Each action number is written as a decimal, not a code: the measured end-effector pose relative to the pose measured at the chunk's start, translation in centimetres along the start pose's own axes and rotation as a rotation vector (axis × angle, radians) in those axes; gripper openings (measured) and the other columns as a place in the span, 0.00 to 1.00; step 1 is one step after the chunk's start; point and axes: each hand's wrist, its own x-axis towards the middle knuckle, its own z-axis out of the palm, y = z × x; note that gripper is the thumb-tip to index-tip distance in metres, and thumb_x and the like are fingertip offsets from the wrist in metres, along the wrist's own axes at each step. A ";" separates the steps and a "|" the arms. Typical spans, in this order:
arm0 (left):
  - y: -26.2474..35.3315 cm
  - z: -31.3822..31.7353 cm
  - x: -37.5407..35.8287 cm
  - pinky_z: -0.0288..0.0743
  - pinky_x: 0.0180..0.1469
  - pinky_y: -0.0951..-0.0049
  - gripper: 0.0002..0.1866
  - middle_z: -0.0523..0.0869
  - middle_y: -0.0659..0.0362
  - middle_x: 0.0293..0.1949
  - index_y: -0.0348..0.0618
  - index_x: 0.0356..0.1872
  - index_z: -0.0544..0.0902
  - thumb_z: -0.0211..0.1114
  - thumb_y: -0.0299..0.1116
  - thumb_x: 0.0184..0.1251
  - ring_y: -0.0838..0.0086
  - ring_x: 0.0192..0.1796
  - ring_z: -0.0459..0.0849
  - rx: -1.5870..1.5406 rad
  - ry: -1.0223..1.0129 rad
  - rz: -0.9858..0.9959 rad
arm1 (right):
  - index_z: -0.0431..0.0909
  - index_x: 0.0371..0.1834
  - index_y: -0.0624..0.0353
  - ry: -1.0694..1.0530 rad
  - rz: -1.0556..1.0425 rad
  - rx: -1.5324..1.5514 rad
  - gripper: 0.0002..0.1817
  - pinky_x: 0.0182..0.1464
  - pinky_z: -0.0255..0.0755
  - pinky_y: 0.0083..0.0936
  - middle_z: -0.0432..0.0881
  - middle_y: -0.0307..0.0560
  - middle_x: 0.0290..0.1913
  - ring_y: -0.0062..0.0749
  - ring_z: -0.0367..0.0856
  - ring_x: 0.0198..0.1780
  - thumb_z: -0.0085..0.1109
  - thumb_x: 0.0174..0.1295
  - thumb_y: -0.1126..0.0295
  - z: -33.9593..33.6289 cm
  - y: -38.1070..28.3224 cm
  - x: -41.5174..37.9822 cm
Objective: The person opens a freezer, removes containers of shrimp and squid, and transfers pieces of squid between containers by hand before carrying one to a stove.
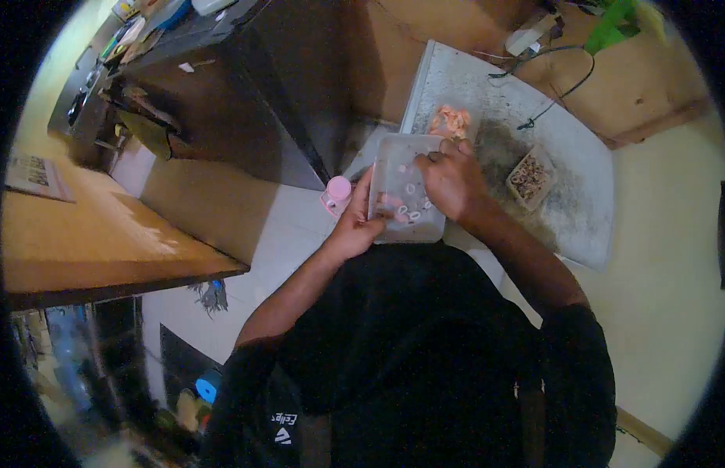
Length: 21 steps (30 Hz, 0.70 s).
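Observation:
My left hand [353, 231] grips the left side of a translucent plastic container [388, 160], its thumb lying over the near corner. Several small white and pinkish rings [410, 189] lie inside the container. My right hand [454, 178] is over the container's right side, fingers curled together near the far right corner. Whatever those fingers hold, if anything, is too small to make out. Just beyond the container, a pile of orange pieces [454, 119] rests on a worn white surface [443, 74].
Right of my right hand stands a small tub [529, 180] of brownish bits. A pink lidded bottle [338, 189] is left of the container. A dark cable [574, 97] loops over the far right. A dark cabinet [199, 101] and a wooden panel [105, 226] stand on the left.

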 end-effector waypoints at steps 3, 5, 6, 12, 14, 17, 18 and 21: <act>-0.3 -0.8 -1.9 0.71 0.57 0.68 0.48 0.66 0.56 0.63 0.49 0.74 0.43 0.45 0.10 0.48 0.70 0.59 0.72 -0.072 -0.006 0.014 | 0.81 0.33 0.51 -0.010 0.001 0.088 0.10 0.50 0.63 0.37 0.83 0.45 0.34 0.41 0.78 0.39 0.58 0.45 0.71 0.9 -1.7 -0.4; -0.6 -1.3 -2.9 0.71 0.57 0.68 0.47 0.66 0.57 0.63 0.49 0.74 0.43 0.45 0.10 0.48 0.70 0.59 0.72 -0.097 -0.007 -0.003 | 0.81 0.34 0.51 -0.049 0.032 0.153 0.10 0.50 0.63 0.37 0.83 0.46 0.34 0.43 0.78 0.38 0.59 0.45 0.70 1.7 -2.5 -0.8; -0.7 -1.2 -3.0 0.71 0.57 0.69 0.47 0.67 0.57 0.61 0.48 0.74 0.45 0.45 0.10 0.48 0.71 0.58 0.72 -0.079 -0.001 0.006 | 0.80 0.33 0.51 -0.033 0.021 0.149 0.11 0.48 0.64 0.39 0.83 0.45 0.33 0.44 0.78 0.38 0.58 0.44 0.71 1.5 -2.6 -0.9; 1.0 -2.1 -2.1 0.69 0.58 0.71 0.44 0.68 0.56 0.61 0.47 0.74 0.46 0.48 0.13 0.53 0.72 0.60 0.70 -0.001 0.035 0.042 | 0.80 0.32 0.52 0.171 -0.150 0.348 0.08 0.43 0.66 0.41 0.82 0.48 0.32 0.45 0.77 0.38 0.58 0.46 0.72 -2.4 -1.0 1.3; 1.7 -1.9 -1.6 0.69 0.57 0.72 0.43 0.69 0.56 0.60 0.47 0.74 0.46 0.50 0.14 0.54 0.72 0.60 0.70 0.151 0.097 0.141 | 0.80 0.31 0.54 0.116 -0.127 0.420 0.07 0.43 0.67 0.39 0.82 0.48 0.32 0.45 0.78 0.37 0.58 0.48 0.73 -2.8 1.0 2.9; 2.0 -0.4 -1.4 0.67 0.59 0.72 0.43 0.69 0.56 0.60 0.46 0.74 0.46 0.53 0.15 0.56 0.73 0.61 0.69 -0.040 0.062 -0.010 | 0.80 0.30 0.56 0.053 -0.077 0.493 0.05 0.43 0.68 0.37 0.81 0.49 0.31 0.45 0.78 0.36 0.58 0.49 0.74 -3.3 3.3 3.3; 1.8 0.5 -1.4 0.68 0.59 0.72 0.43 0.70 0.56 0.59 0.46 0.74 0.47 0.53 0.15 0.56 0.73 0.60 0.70 0.091 0.087 0.051 | 0.81 0.31 0.57 0.102 -0.084 0.562 0.05 0.44 0.69 0.37 0.82 0.48 0.32 0.45 0.78 0.37 0.59 0.50 0.73 -4.1 3.6 3.2; 1.7 2.2 -2.0 0.68 0.58 0.73 0.43 0.71 0.57 0.59 0.46 0.74 0.47 0.54 0.15 0.56 0.74 0.59 0.71 0.133 0.102 0.054 | 0.82 0.33 0.56 0.109 -0.076 0.507 0.08 0.48 0.69 0.38 0.83 0.47 0.35 0.45 0.79 0.40 0.60 0.52 0.69 -6.0 4.8 1.8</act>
